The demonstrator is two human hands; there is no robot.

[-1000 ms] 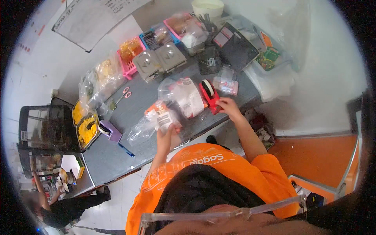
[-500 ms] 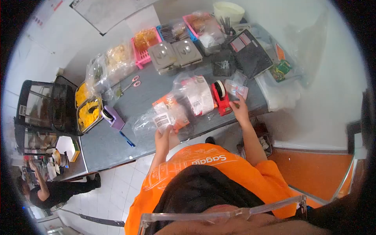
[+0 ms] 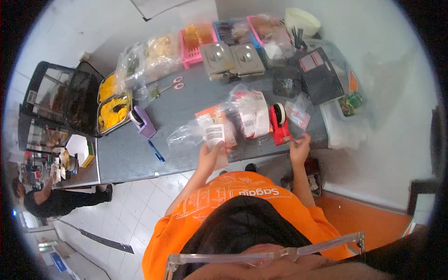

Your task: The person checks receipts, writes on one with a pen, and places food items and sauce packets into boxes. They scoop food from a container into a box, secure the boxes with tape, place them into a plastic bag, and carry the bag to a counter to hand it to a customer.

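Observation:
My left hand is closed on a white printed paper slip, thumb on top, at the table's front edge. Just behind the slip lies an orange packet in clear plastic. My right hand is by the cutting end of a red tape dispenser, fingers drawn together; any tape between them is too small to make out. A red and white plastic-wrapped package sits left of the dispenser. Behind the right hand is a small clear bag with a card.
On the grey table are a purple tape dispenser, a blue pen and scissors. Lidded steel containers, baskets and bags line the back. A black folder lies right. Another person stands at far left.
My right hand has drawn back from the small clear bag toward me, and its fingers have closed. My left hand still holds the slip. The whole view has shifted somewhat.

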